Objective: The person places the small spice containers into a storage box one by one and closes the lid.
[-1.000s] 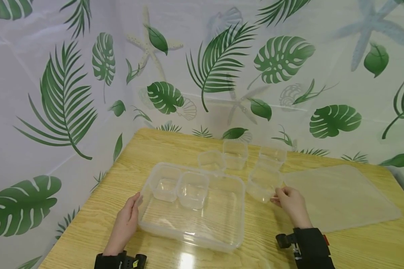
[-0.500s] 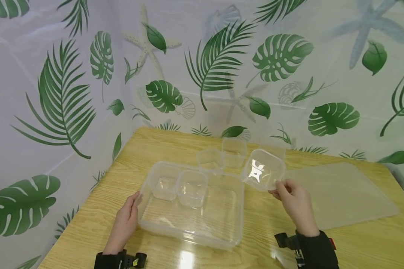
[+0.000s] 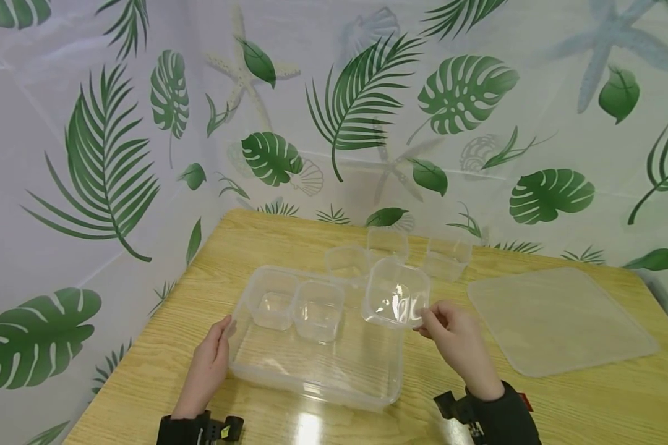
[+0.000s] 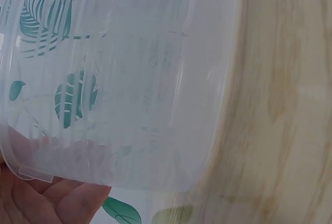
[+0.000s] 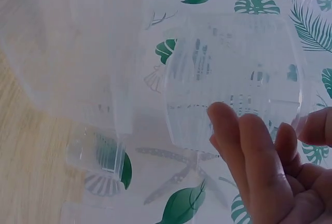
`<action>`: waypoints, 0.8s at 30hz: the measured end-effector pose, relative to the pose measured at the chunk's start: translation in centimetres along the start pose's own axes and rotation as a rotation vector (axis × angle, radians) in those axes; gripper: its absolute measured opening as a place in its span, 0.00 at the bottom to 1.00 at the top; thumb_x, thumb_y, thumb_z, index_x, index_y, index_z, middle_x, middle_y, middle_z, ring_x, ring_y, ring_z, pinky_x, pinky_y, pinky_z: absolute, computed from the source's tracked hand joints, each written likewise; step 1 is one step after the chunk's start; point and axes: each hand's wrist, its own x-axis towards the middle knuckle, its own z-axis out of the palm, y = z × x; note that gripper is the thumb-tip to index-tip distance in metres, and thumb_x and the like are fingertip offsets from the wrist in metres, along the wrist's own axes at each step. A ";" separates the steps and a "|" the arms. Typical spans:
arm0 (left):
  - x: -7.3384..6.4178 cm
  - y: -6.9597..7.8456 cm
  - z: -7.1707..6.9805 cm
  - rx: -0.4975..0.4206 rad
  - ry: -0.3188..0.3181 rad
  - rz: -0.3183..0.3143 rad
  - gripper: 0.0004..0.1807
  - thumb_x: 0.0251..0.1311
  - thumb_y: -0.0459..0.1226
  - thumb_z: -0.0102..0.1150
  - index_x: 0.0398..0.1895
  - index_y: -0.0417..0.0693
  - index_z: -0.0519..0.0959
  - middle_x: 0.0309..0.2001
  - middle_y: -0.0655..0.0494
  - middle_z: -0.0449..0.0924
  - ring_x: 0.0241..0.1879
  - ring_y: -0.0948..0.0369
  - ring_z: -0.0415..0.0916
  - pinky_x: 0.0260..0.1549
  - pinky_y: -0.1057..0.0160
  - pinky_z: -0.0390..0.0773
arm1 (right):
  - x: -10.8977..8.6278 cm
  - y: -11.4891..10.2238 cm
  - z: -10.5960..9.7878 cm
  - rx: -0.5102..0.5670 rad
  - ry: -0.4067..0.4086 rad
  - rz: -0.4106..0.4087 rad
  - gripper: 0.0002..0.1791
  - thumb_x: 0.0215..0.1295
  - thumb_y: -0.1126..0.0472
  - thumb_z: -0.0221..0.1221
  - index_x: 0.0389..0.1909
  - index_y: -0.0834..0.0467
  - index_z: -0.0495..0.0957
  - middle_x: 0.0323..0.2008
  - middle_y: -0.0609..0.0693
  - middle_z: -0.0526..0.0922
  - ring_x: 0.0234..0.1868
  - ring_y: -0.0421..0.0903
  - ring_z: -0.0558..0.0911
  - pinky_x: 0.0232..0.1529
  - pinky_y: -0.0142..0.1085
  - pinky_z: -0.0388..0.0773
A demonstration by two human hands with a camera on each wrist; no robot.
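A large clear rectangular plastic container [image 3: 362, 395] stands on the table. My left hand [image 3: 207, 364] grips its left side at the rim; in the left wrist view the fingers [image 4: 78, 200] show by the container's corner. Two small clear tubs, one at the left [image 3: 271, 312] and one beside it [image 3: 318, 318], sit inside along the back. Between thumb and fingers, my right hand [image 3: 459, 340] pinches the rim of another small clear tub [image 3: 395, 290], tilted above the large container's back right corner. The right wrist view shows this tub [image 5: 233, 79] beyond the fingers [image 5: 259, 156].
Behind the large container stand more small clear tubs: one close to its back edge [image 3: 342, 262], one farther back [image 3: 388, 240] and one to the right [image 3: 449, 256]. A translucent flat rectangular sheet [image 3: 562, 321] lies at the right. Leaf-patterned cloth [image 3: 334, 111] hangs behind the wooden table [image 3: 434, 377].
My right hand has lifted the small tub from the table right of the large container and carried it left, over the container's back right corner. The left hand has stayed in place.
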 end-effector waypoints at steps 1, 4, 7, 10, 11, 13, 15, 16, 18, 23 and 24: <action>0.0 0.0 0.0 -0.002 -0.001 0.001 0.21 0.69 0.33 0.30 0.62 0.32 0.56 0.58 0.34 0.61 0.57 0.44 0.59 0.52 0.47 0.62 | 0.1 0.4 0.3 -0.001 -0.003 -0.007 0.14 0.65 0.57 0.49 0.28 0.63 0.74 0.24 0.52 0.78 0.27 0.44 0.78 0.33 0.34 0.77; 0.0 -0.1 0.0 -0.007 -0.003 0.004 0.21 0.68 0.32 0.30 0.62 0.32 0.56 0.58 0.34 0.61 0.57 0.44 0.59 0.52 0.47 0.62 | 0.7 2.7 1.5 -0.020 -0.002 -0.074 0.15 0.65 0.53 0.48 0.27 0.59 0.75 0.23 0.50 0.78 0.26 0.45 0.78 0.28 0.40 0.77; 0.1 -0.2 0.0 -0.011 -0.007 0.007 0.21 0.68 0.32 0.30 0.62 0.32 0.56 0.59 0.34 0.60 0.58 0.44 0.59 0.53 0.47 0.61 | 1.3 4.8 2.5 -0.045 -0.018 -0.119 0.17 0.66 0.50 0.46 0.27 0.56 0.74 0.23 0.48 0.77 0.26 0.44 0.77 0.24 0.45 0.74; 0.1 -0.2 0.0 -0.012 -0.008 0.010 0.21 0.68 0.33 0.30 0.62 0.32 0.56 0.59 0.35 0.60 0.58 0.44 0.59 0.53 0.47 0.62 | 0.9 3.8 2.7 -0.026 -0.051 -0.091 0.16 0.66 0.51 0.47 0.28 0.57 0.74 0.24 0.47 0.77 0.27 0.44 0.77 0.27 0.44 0.76; 0.1 -0.2 0.0 -0.012 -0.008 0.011 0.21 0.69 0.33 0.30 0.62 0.32 0.55 0.59 0.35 0.60 0.58 0.44 0.59 0.53 0.47 0.62 | 0.8 3.2 2.7 -0.019 -0.060 -0.074 0.14 0.65 0.53 0.48 0.27 0.58 0.75 0.23 0.48 0.77 0.27 0.46 0.78 0.28 0.41 0.76; 0.1 -0.2 0.0 -0.013 -0.007 0.015 0.21 0.69 0.33 0.29 0.62 0.32 0.55 0.59 0.35 0.60 0.58 0.44 0.59 0.52 0.47 0.62 | 0.4 1.6 2.5 -0.018 -0.070 -0.041 0.13 0.64 0.57 0.50 0.26 0.60 0.75 0.23 0.49 0.77 0.27 0.47 0.78 0.30 0.36 0.76; 0.1 -0.2 0.0 -0.016 -0.001 0.025 0.21 0.69 0.33 0.30 0.62 0.32 0.56 0.58 0.35 0.61 0.57 0.45 0.59 0.53 0.47 0.61 | 0.4 1.0 2.6 -0.045 -0.084 -0.022 0.11 0.64 0.60 0.51 0.25 0.60 0.75 0.22 0.49 0.78 0.25 0.46 0.78 0.26 0.34 0.74; 0.1 -0.2 0.0 -0.015 0.003 0.030 0.21 0.69 0.33 0.30 0.62 0.32 0.56 0.58 0.35 0.62 0.57 0.45 0.60 0.53 0.47 0.61 | 0.4 0.8 2.6 -0.066 -0.086 -0.017 0.11 0.63 0.61 0.51 0.24 0.60 0.75 0.22 0.48 0.78 0.25 0.45 0.77 0.23 0.33 0.73; 0.0 -0.3 0.0 -0.015 0.011 0.040 0.21 0.68 0.33 0.30 0.61 0.31 0.57 0.57 0.34 0.63 0.56 0.45 0.61 0.53 0.47 0.62 | 0.5 0.7 2.8 -0.097 -0.094 -0.010 0.11 0.63 0.63 0.50 0.23 0.60 0.75 0.22 0.48 0.78 0.23 0.44 0.77 0.19 0.32 0.68; -0.1 -0.4 0.0 -0.019 0.018 0.046 0.20 0.68 0.33 0.30 0.61 0.31 0.57 0.57 0.35 0.63 0.56 0.45 0.61 0.53 0.47 0.61 | 0.6 0.9 3.3 -0.114 -0.098 -0.011 0.13 0.61 0.67 0.48 0.19 0.59 0.74 0.19 0.48 0.77 0.13 0.43 0.68 0.14 0.30 0.56; -0.1 -0.4 0.0 -0.020 0.018 0.045 0.20 0.68 0.33 0.30 0.61 0.32 0.57 0.57 0.35 0.63 0.56 0.45 0.61 0.53 0.47 0.61 | 0.6 1.0 3.4 -0.123 -0.093 -0.017 0.13 0.60 0.67 0.48 0.18 0.59 0.74 0.18 0.48 0.76 0.11 0.42 0.65 0.14 0.30 0.55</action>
